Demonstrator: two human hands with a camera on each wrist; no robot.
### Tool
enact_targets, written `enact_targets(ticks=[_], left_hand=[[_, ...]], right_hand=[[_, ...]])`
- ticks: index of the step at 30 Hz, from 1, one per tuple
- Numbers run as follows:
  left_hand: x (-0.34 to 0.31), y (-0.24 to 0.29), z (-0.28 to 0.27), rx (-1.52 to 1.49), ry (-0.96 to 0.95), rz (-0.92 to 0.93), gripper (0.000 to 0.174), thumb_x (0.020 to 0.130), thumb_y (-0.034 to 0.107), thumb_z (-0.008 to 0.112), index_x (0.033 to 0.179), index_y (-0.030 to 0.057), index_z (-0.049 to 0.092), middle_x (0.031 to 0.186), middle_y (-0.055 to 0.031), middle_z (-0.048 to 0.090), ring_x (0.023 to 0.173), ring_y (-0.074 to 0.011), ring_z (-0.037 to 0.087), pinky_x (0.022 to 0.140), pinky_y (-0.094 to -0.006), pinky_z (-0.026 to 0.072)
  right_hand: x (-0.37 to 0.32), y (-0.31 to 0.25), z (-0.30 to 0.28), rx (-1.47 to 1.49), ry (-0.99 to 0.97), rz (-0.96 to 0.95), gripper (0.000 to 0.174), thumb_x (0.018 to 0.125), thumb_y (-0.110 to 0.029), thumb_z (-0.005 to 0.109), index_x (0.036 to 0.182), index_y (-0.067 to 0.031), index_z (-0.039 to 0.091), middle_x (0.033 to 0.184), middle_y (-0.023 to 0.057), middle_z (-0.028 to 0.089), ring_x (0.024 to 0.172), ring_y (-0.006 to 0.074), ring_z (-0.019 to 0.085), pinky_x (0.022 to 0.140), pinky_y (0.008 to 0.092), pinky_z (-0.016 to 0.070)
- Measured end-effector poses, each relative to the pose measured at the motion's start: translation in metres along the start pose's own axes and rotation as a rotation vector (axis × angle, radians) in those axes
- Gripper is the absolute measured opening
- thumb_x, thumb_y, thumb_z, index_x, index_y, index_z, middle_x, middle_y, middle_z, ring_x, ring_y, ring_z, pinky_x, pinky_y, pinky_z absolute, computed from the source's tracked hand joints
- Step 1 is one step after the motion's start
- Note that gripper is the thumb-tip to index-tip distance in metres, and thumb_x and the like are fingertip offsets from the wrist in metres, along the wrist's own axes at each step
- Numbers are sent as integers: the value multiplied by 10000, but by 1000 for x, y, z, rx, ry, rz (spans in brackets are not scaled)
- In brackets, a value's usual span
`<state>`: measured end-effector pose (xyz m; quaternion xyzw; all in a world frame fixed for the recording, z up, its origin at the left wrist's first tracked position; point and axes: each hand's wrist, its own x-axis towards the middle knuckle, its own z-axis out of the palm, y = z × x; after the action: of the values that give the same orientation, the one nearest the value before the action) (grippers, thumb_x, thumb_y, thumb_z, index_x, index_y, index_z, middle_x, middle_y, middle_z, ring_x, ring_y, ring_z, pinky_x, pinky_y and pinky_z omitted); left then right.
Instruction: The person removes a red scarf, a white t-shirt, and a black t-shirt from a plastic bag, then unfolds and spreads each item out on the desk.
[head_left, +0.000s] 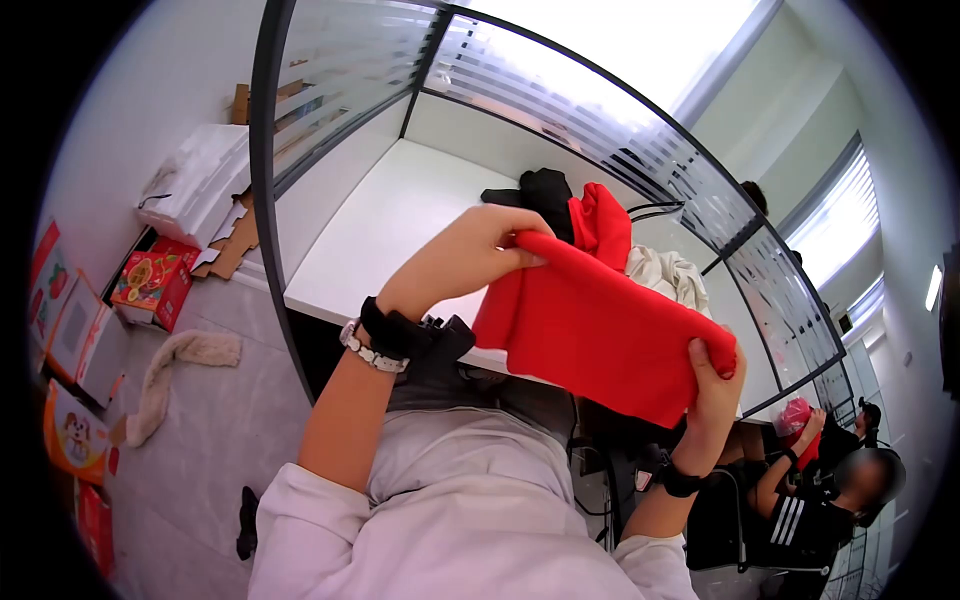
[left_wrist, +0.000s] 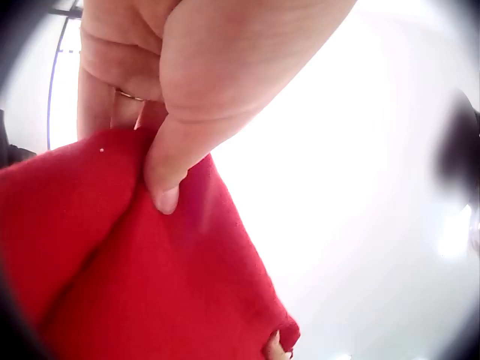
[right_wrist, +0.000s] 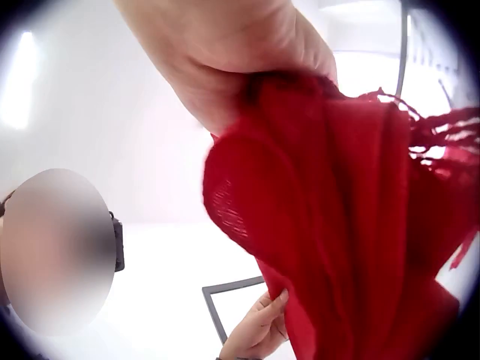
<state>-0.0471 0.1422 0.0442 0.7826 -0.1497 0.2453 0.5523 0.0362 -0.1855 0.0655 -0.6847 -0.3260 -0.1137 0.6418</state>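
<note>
A folded red cloth (head_left: 600, 330) is stretched between both hands above the front of the white desk. The left hand (head_left: 470, 255) pinches its upper left corner, and the left wrist view shows the thumb pressed on the red fabric (left_wrist: 165, 277). At the other end the right hand (head_left: 715, 385) grips the cloth, thumb on the near side. In the right wrist view, layered folds of the fabric (right_wrist: 337, 210) hang from the right hand (right_wrist: 240, 52), with stringy red fringe beside them; its fingertips are hidden there.
On the white desk (head_left: 370, 210) lie a black item (head_left: 545, 195), another red cloth (head_left: 602, 225) and a cream cloth (head_left: 668, 275). A framed partition (head_left: 560, 90) rises behind. Boxes (head_left: 155, 285) and a beige cloth (head_left: 165, 375) are on the floor at left. A person (head_left: 810, 520) is at right.
</note>
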Motion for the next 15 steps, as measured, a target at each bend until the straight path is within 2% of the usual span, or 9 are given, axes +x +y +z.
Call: enact_targets(ticks=[3, 4, 6, 9, 10, 11, 13, 14, 15], left_hand=[[-2, -5, -7, -107, 14, -48, 175, 988, 96, 642, 1131, -5, 643, 982, -56, 706, 934, -104, 657, 848, -248, 526], [-3, -4, -9, -102, 21, -57, 175, 988, 96, 642, 1131, -5, 643, 982, -56, 706, 934, -104, 657, 848, -248, 526], [-5, -1, -11, -289, -13, -110, 190, 1003, 145, 641, 1137, 10, 638, 977, -59, 717, 916, -97, 665, 835, -239, 530], [-3, -14, -12, -306, 17, -128, 220, 1008, 179, 648, 1149, 11, 633, 968, -59, 726, 888, -94, 677, 802, -239, 540], [0, -27, -12, -202, 46, -150, 210, 1001, 146, 635, 1155, 3, 630, 985, -99, 735, 869, -153, 700, 805, -270, 549], [1, -40, -8, -198, 45, -152, 210, 1001, 146, 635, 1155, 3, 630, 985, -99, 735, 869, -153, 700, 805, -270, 549], [1, -66, 0, 313, 335, -177, 214, 958, 89, 627, 1157, 8, 628, 986, -150, 730, 847, -265, 707, 798, -337, 557], [-2, -97, 6, 777, 466, 54, 208, 907, 54, 619, 1106, 10, 656, 995, -192, 707, 851, -358, 679, 803, -403, 552], [-4, -96, 4, 780, 471, 50, 208, 907, 54, 619, 1106, 10, 656, 995, -192, 707, 851, -358, 679, 803, -403, 552]], right_hand=[[1, 18, 1, 60, -6, 177, 285, 920, -186, 781, 1112, 0, 682, 1010, 56, 704, 911, 129, 637, 829, 263, 495], [0, 22, 2, 66, -15, 183, 285, 920, -186, 781, 1112, 0, 682, 1010, 56, 704, 911, 129, 637, 829, 263, 495], [0, 28, 4, 299, 60, 389, 377, 940, -209, 756, 1223, 13, 646, 1131, 109, 710, 1015, 178, 672, 896, 310, 524], [8, 29, 18, 391, 7, 507, 354, 967, -184, 718, 1250, 8, 631, 1155, 117, 708, 1018, 189, 691, 861, 305, 553], [16, 37, 20, 341, -22, 538, 343, 971, -183, 716, 1245, 9, 637, 1143, 109, 710, 999, 176, 693, 842, 289, 556], [28, 63, 15, 308, -113, 516, 352, 966, -185, 722, 1239, 21, 641, 1121, 101, 713, 995, 160, 686, 838, 284, 550], [42, 111, 19, 241, -177, 408, 343, 963, -146, 713, 1253, 18, 629, 1129, 92, 704, 1016, 153, 671, 842, 275, 540], [44, 137, 20, 24, -183, 304, 349, 957, -118, 700, 1274, 0, 614, 1165, 81, 682, 1031, 145, 655, 863, 266, 527], [40, 134, 28, -245, -236, 275, 391, 924, -98, 703, 1289, -4, 597, 1199, 121, 655, 1068, 210, 646, 924, 301, 511]])
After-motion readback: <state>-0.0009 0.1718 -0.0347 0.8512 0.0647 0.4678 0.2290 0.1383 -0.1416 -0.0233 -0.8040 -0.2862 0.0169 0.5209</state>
